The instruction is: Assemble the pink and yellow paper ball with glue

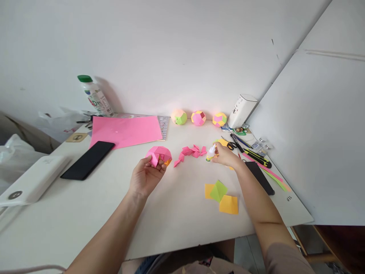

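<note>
My left hand (149,171) is closed around a pink folded-paper ball (160,152) that is partly open at its lower side, with a bit of orange showing. In my right hand (224,155) is a small clear glue bottle (211,152) with a white nozzle, gripped by the fingers near the table. Between the two hands lies a row of folded pink paper pieces (189,151). Close to the right forearm are square paper sheets, a green one (219,191) and an orange one (229,204).
Three finished paper balls (198,118) stand along the wall. Scissors (230,144), a cutter (258,158) and a white box (242,111) are at the right. At the left are a large pink sheet (127,130), a black phone (88,160), a white power bank (34,179) and a bottle (95,96).
</note>
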`<act>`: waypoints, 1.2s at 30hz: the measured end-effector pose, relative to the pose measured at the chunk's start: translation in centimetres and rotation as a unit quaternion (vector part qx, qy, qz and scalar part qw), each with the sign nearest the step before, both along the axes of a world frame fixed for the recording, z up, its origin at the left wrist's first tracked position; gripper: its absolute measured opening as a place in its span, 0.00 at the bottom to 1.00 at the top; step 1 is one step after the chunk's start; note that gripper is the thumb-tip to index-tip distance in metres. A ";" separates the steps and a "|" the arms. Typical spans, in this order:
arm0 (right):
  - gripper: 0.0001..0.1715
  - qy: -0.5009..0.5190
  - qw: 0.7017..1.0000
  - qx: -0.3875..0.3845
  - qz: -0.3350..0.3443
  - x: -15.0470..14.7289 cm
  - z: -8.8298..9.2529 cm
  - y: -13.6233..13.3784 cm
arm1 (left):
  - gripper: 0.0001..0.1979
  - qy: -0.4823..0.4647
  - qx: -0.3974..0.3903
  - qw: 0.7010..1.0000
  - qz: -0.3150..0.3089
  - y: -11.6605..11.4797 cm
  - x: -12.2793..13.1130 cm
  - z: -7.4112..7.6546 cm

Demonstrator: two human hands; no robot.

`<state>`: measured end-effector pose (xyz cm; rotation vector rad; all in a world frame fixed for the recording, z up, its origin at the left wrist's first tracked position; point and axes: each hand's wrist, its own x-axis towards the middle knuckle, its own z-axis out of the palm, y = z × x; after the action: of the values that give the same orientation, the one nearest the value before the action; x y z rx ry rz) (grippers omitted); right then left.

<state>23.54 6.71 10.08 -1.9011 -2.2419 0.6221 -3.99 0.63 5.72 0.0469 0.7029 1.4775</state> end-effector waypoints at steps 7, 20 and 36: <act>0.12 -0.131 0.984 0.105 0.054 -3.4 1.7 -5.2 | 0.05 -0.005 0.001 1.000 0.009 -0.1 0.0 0.0; 0.12 0.020 0.925 0.207 0.318 -9.3 -10.2 -2.5 | 0.04 -0.007 0.001 1.000 -0.013 -0.2 0.3 -0.5; 0.07 0.352 0.867 0.280 0.216 -7.5 -6.3 -2.6 | 0.02 0.007 -0.026 0.998 -0.065 -1.0 2.0 -0.9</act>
<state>16.05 4.06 3.74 -0.7275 -2.0114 0.5135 -1.95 -0.39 4.83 0.0620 0.7355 1.3348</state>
